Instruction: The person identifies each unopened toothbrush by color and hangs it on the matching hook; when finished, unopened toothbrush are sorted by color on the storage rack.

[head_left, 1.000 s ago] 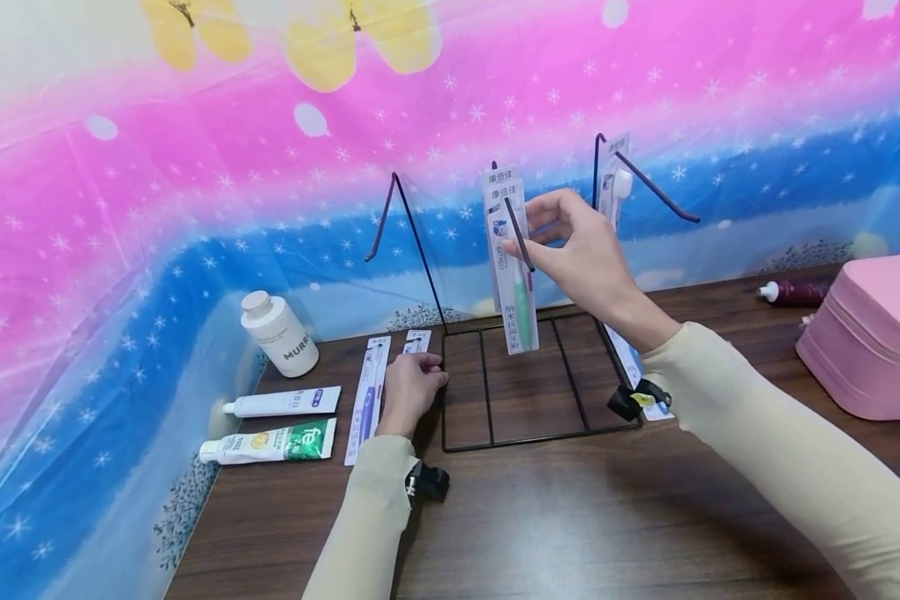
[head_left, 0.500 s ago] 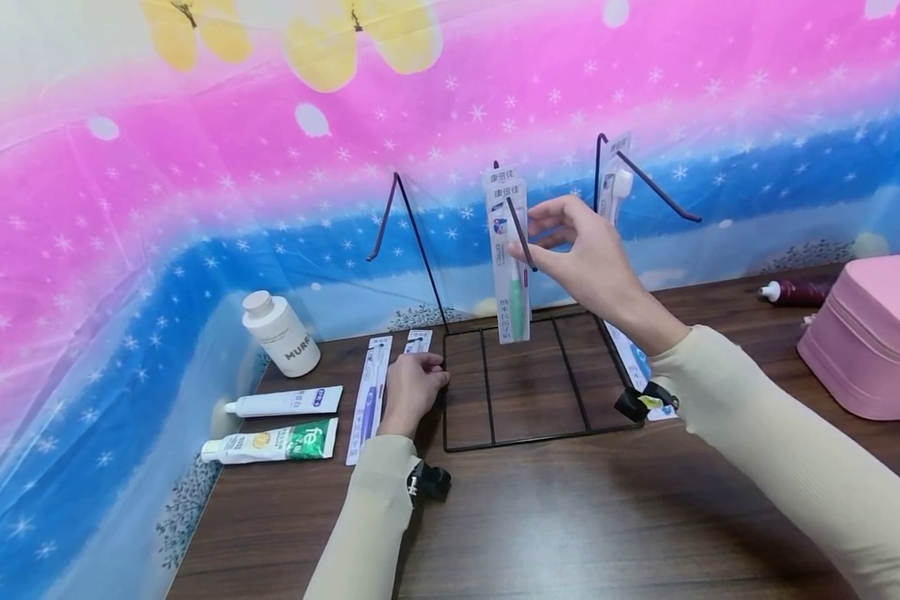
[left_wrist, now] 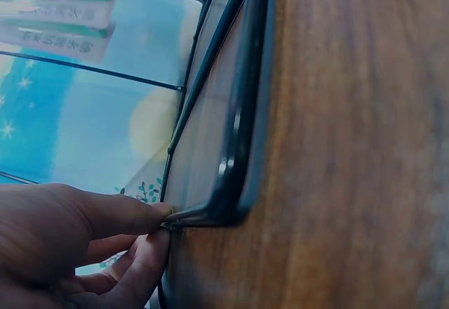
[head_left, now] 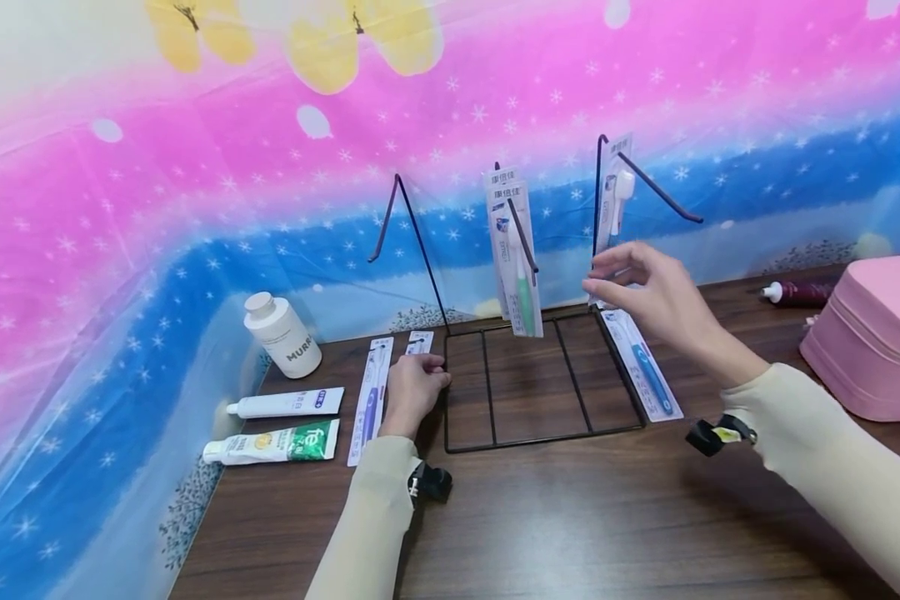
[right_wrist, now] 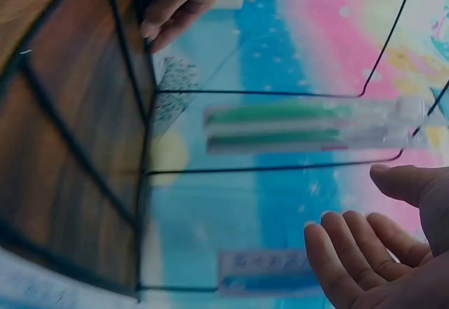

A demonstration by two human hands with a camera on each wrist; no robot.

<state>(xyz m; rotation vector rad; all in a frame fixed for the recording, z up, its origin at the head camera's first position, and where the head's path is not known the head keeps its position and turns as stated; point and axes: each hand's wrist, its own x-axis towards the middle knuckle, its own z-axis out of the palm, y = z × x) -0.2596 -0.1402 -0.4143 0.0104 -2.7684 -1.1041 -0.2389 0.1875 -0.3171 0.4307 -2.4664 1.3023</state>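
Note:
My left hand stays low at the left side of the black wire rack. In the left wrist view, its thumb and fingers pinch the rack's corner wire. A packaged green-handled toothbrush hangs on the middle hook, with another packaged toothbrush behind it. Both green toothbrush packs also appear in the right wrist view. My right hand is apart from them to the right, fingers loosely extended around nothing. Behind it, a packaged toothbrush hangs on the right hook.
A blue toothbrush pack lies right of the rack. Left of it are a purple toothbrush pack, another pack, two toothpaste tubes and a white bottle. A pink case and dark red tube stand far right.
My right hand has let go of the green toothbrush pack and moved right and down. The pack now hangs by itself on the middle hook. The left hand has stayed put.

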